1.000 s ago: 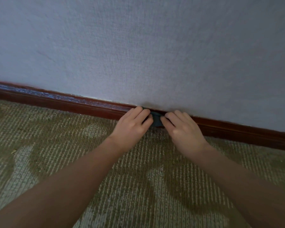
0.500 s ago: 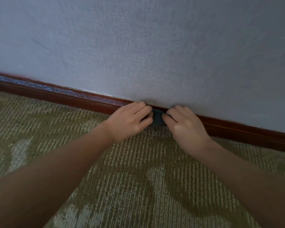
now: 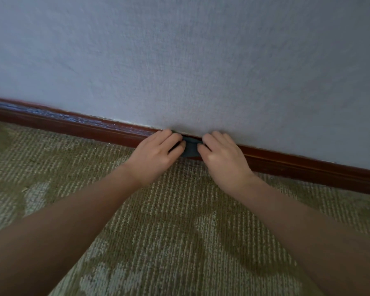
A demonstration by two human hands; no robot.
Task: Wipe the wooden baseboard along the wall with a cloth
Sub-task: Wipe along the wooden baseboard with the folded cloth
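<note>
As the left hand (image 3: 156, 155) and right hand (image 3: 223, 162) each pinched the cloth (image 3: 190, 150) between them, the baseboard (image 3: 308, 168) ran left-right, touching both.

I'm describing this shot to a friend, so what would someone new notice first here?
Two bare forearms reach from the bottom edge to the middle, where the left hand and right hand pinch a small dark cloth against the reddish wooden baseboard. Above runs a pale textured wall; below lies a ribbed olive carpet with lighter patches.
</note>
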